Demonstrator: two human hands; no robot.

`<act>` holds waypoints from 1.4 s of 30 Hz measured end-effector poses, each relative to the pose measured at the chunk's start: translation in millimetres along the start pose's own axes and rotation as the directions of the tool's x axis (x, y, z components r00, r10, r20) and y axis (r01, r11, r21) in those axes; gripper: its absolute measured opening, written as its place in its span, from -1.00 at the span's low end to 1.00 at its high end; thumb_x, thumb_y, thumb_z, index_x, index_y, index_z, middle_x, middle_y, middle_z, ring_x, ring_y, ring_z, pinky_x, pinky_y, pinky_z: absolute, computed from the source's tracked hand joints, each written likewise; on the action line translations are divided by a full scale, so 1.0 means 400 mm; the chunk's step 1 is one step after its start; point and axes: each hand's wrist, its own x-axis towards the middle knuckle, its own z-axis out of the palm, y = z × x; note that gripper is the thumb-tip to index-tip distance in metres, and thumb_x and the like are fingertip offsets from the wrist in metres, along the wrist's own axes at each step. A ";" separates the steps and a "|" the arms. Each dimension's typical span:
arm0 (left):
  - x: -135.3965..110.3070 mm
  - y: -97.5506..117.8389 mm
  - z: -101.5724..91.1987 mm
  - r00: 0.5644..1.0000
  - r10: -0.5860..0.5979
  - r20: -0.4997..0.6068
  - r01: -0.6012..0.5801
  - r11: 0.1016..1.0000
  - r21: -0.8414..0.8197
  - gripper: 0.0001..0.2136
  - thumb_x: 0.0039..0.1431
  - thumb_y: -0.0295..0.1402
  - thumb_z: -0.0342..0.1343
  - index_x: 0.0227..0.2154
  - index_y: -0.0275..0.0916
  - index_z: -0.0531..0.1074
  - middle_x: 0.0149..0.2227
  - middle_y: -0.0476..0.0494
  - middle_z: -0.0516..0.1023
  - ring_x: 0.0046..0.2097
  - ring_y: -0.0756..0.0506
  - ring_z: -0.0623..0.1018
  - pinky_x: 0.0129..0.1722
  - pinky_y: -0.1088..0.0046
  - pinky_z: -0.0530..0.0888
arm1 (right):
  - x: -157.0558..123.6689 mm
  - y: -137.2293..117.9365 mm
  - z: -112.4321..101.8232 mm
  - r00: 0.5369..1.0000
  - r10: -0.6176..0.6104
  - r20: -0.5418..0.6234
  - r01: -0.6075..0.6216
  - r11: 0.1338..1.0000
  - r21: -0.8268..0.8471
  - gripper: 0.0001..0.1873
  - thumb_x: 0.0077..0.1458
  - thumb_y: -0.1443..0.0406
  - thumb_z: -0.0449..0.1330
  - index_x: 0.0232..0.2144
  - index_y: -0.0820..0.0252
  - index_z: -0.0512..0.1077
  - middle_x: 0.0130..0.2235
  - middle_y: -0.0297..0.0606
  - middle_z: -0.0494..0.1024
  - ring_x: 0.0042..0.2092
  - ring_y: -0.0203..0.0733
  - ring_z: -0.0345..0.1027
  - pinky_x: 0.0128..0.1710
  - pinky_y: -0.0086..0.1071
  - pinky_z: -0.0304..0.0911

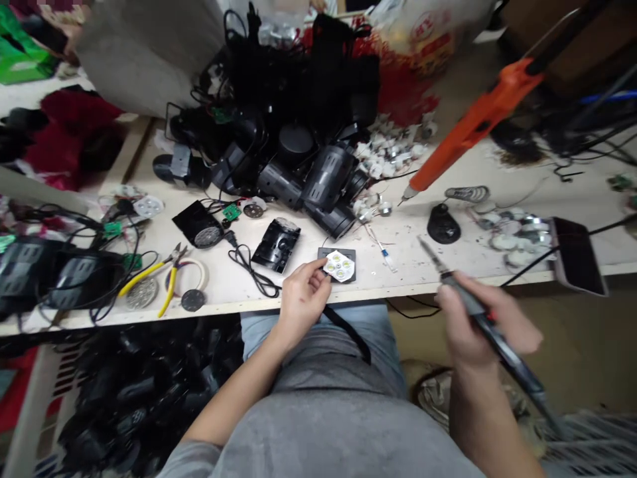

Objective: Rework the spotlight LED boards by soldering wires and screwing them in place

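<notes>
My left hand (304, 295) is at the table's front edge, thumb and fingers pinched on a small white LED board (340, 265) with several yellow dots. Beneath that board lies a flat dark block (351, 254). In my right hand (485, 318), held above the front edge, is a soldering iron (468, 299); its metal tip points up and left, apart from the LED board. A black open housing (277, 245) lies left of the board. Right of it is a small blue-and-white part with thin wires (387, 256).
An orange electric screwdriver (472, 126) hangs at the right. Black lamp housings (326, 179) are heaped at the back. White round parts (517, 236) and a phone (580, 255) are to the right. Yellow-handled cutters (172, 279) lie left. Below is a basket of black parts (144, 398).
</notes>
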 end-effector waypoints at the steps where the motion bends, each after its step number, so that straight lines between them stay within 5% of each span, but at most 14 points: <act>1: 0.000 -0.001 -0.001 1.000 -0.005 0.002 0.005 1.000 -0.002 -0.73 0.14 -0.41 0.15 -0.10 -0.33 0.56 -0.43 -0.03 0.53 -0.47 0.07 0.45 -0.42 0.57 0.46 | 0.026 0.024 -0.001 0.991 0.085 -0.103 -0.088 0.996 -0.017 -0.76 0.04 0.32 0.39 -0.18 0.18 0.61 -0.35 -0.23 0.65 -0.38 -0.10 0.56 -0.38 -0.27 0.45; 5: 0.003 0.000 0.001 1.000 -0.024 0.006 0.024 1.000 0.002 -0.72 0.13 -0.41 0.14 -0.10 -0.31 0.56 -0.43 -0.02 0.52 -0.47 0.07 0.45 -0.41 0.56 0.46 | 0.149 0.116 0.009 0.870 0.373 -0.323 -0.329 0.926 0.185 -0.76 -0.09 0.27 0.42 -0.31 0.25 0.62 -0.50 -0.30 0.53 -0.58 -0.17 0.41 -0.64 -0.33 0.21; 11: 0.003 0.008 0.007 0.999 -0.020 0.025 0.020 1.000 -0.008 -0.66 0.05 -0.51 0.13 -0.07 -0.29 0.54 -0.42 -0.01 0.52 -0.46 0.06 0.46 -0.42 0.56 0.47 | 0.266 0.184 0.069 0.818 0.568 0.089 -0.574 0.800 0.174 -0.80 0.00 0.14 0.40 -0.38 0.10 0.55 -0.53 -0.32 0.44 -0.51 -0.19 0.36 -0.56 -0.26 0.28; 16: -0.004 -0.001 0.003 0.998 -0.008 0.060 0.008 1.000 0.002 -0.60 0.01 -0.55 0.14 -0.03 -0.27 0.53 -0.39 -0.02 0.51 -0.45 0.05 0.46 -0.42 0.55 0.48 | 0.251 0.208 0.121 0.751 0.643 0.152 -0.661 0.730 0.173 -0.75 -0.02 0.06 0.40 -0.35 0.04 0.53 -0.49 -0.32 0.45 -0.48 -0.16 0.38 -0.55 -0.28 0.23; 21: -0.004 -0.012 0.001 0.998 -0.008 0.064 0.008 1.000 -0.006 -0.61 0.04 -0.54 0.14 -0.02 -0.26 0.52 -0.38 -0.02 0.49 -0.44 0.05 0.45 -0.42 0.55 0.48 | 0.202 0.239 0.134 0.760 0.644 0.081 -0.638 0.718 0.278 -0.62 -0.12 0.17 0.46 -0.22 0.05 0.49 -0.41 -0.33 0.49 -0.46 -0.18 0.41 -0.43 -0.21 0.34; 25: -0.004 -0.012 0.003 0.998 -0.003 0.069 0.005 1.000 -0.023 -0.61 0.05 -0.54 0.14 -0.02 -0.26 0.51 -0.37 -0.03 0.50 -0.43 0.05 0.46 -0.41 0.55 0.48 | 0.130 0.206 0.127 0.732 0.653 0.194 -0.674 0.654 0.342 -0.63 -0.07 0.15 0.42 -0.24 0.01 0.36 -0.52 -0.44 0.42 -0.52 -0.18 0.36 -0.47 -0.21 0.38; 29: -0.005 -0.006 0.002 0.997 -0.002 0.082 0.004 0.999 -0.032 -0.61 0.06 -0.55 0.13 -0.01 -0.24 0.50 -0.36 -0.02 0.51 -0.41 0.04 0.47 -0.37 0.54 0.50 | 0.025 0.068 0.134 0.752 0.506 0.422 -0.644 0.700 0.309 -0.69 -0.08 0.10 0.43 -0.35 0.11 0.48 -0.44 -0.29 0.53 -0.45 -0.13 0.45 -0.45 -0.19 0.44; 31: -0.005 -0.004 -0.002 0.995 0.004 0.101 -0.001 1.000 -0.030 -0.61 0.07 -0.54 0.13 0.00 -0.24 0.49 -0.36 -0.03 0.52 -0.41 0.04 0.48 -0.38 0.54 0.50 | -0.012 -0.007 0.147 0.791 0.147 0.594 -0.402 0.856 0.324 -0.65 0.10 0.11 0.34 -0.10 0.11 0.50 -0.18 -0.16 0.60 -0.21 -0.05 0.53 -0.20 -0.10 0.51; 34: -0.005 -0.006 -0.009 0.993 0.015 0.120 -0.012 0.999 -0.031 -0.61 0.08 -0.54 0.12 0.00 -0.25 0.49 -0.34 -0.04 0.53 -0.39 0.03 0.50 -0.37 0.53 0.50 | -0.033 -0.074 0.173 0.797 -0.171 0.580 -0.076 0.923 0.377 -0.56 0.24 0.15 0.23 0.13 0.10 0.37 0.01 -0.06 0.54 0.03 0.05 0.46 0.01 0.00 0.45; 42: -0.023 -0.004 -0.024 0.991 0.050 0.124 -0.044 0.998 -0.050 -0.72 0.18 -0.49 0.13 -0.04 -0.26 0.51 -0.30 -0.09 0.57 -0.33 0.01 0.55 -0.33 0.50 0.54 | -0.020 -0.062 0.198 0.804 -0.312 0.507 0.141 0.927 0.348 -0.54 0.27 0.30 0.17 0.20 0.15 0.30 -0.02 -0.08 0.58 -0.04 0.01 0.48 -0.05 -0.11 0.44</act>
